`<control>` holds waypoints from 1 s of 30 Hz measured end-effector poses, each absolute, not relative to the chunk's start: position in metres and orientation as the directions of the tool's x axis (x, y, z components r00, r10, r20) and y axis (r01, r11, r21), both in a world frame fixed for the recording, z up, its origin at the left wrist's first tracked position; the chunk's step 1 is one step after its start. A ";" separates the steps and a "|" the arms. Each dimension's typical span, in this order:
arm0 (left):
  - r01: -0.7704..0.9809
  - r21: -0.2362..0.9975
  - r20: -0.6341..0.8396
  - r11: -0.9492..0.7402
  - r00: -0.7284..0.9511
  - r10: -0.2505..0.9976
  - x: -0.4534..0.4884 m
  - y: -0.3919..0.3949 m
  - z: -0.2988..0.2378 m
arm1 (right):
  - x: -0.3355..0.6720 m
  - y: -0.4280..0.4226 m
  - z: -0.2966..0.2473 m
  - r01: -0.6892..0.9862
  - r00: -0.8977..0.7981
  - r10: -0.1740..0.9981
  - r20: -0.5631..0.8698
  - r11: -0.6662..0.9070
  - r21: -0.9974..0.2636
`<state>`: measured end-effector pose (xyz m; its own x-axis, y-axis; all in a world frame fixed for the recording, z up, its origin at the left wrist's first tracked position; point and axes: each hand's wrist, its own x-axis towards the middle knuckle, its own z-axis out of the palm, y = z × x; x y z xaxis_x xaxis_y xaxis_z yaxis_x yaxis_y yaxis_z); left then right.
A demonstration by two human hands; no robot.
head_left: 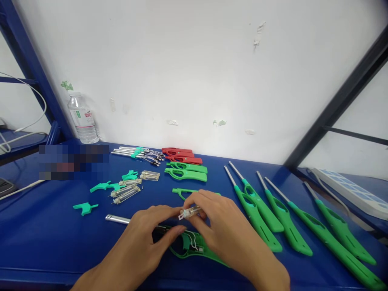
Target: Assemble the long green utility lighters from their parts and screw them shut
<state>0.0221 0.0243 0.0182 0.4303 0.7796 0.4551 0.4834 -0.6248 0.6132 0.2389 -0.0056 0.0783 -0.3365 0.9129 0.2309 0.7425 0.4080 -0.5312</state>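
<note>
My right hand [212, 218] pinches a small clear fuel tank [191, 211] with a pale tip, held above an opened green lighter shell [209, 251]. Inside that shell lie white wires and a teal trigger [186, 241]. A metal tube [117, 219] sticks out from its left end. My left hand [151, 230] grips the shell near the tube, thumb on its dark inner part; the index fingertip reaches the tank's tip. Its other fingers are hidden. Just behind my hands lies another green shell half [178, 191], partly covered by the right hand.
Several finished green lighters [257, 218] lie at the right. Red shells [182, 159] and green shells [190, 173] sit at the back, beside metal tubes with wires [130, 152]. Clear tanks [125, 194] and teal triggers [86, 208] lie left. A water bottle [83, 121] stands by the wall.
</note>
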 end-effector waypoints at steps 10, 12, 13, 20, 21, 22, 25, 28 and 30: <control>0.377 0.672 0.528 -0.637 0.360 0.769 0.031 0.020 0.025 | 0.240 -0.011 0.084 0.721 -0.321 0.926 0.199 0.375 -0.582; 0.371 0.668 0.543 -0.645 0.350 0.763 0.031 0.021 0.024 | 0.246 -0.015 0.086 0.758 -0.266 0.953 0.144 0.299 -0.579; 0.366 0.667 0.550 -0.649 0.347 0.760 0.031 0.021 0.023 | 0.249 -0.018 0.086 0.774 -0.239 0.966 0.103 0.253 -0.580; 0.294 0.675 0.582 -0.677 0.352 0.733 0.035 0.022 0.022 | 0.269 -0.020 0.080 0.753 -0.277 0.960 0.048 0.248 -0.609; 0.281 0.677 0.584 -0.680 0.356 0.729 0.035 0.021 0.023 | 0.270 -0.019 0.080 0.754 -0.290 0.955 0.059 0.266 -0.601; 0.270 0.679 0.587 -0.683 0.360 0.725 0.035 0.021 0.023 | 0.269 -0.018 0.081 0.758 -0.295 0.953 0.068 0.276 -0.591; 0.247 0.679 0.590 -0.691 0.375 0.715 0.035 0.020 0.025 | 0.267 -0.018 0.084 0.765 -0.295 0.952 0.079 0.284 -0.578; 0.238 0.673 0.596 -0.701 0.388 0.703 0.035 0.020 0.024 | 0.264 -0.019 0.085 0.752 -0.298 0.951 0.085 0.288 -0.593; 0.239 0.667 0.601 -0.706 0.388 0.699 0.034 0.021 0.024 | 0.264 -0.019 0.085 0.748 -0.304 0.949 0.081 0.291 -0.597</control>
<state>0.0344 0.0205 0.0235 0.3882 0.6990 0.6006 0.2394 -0.7058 0.6667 0.2638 -0.0192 0.0849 -0.3045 0.9490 0.0813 0.7477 0.2910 -0.5969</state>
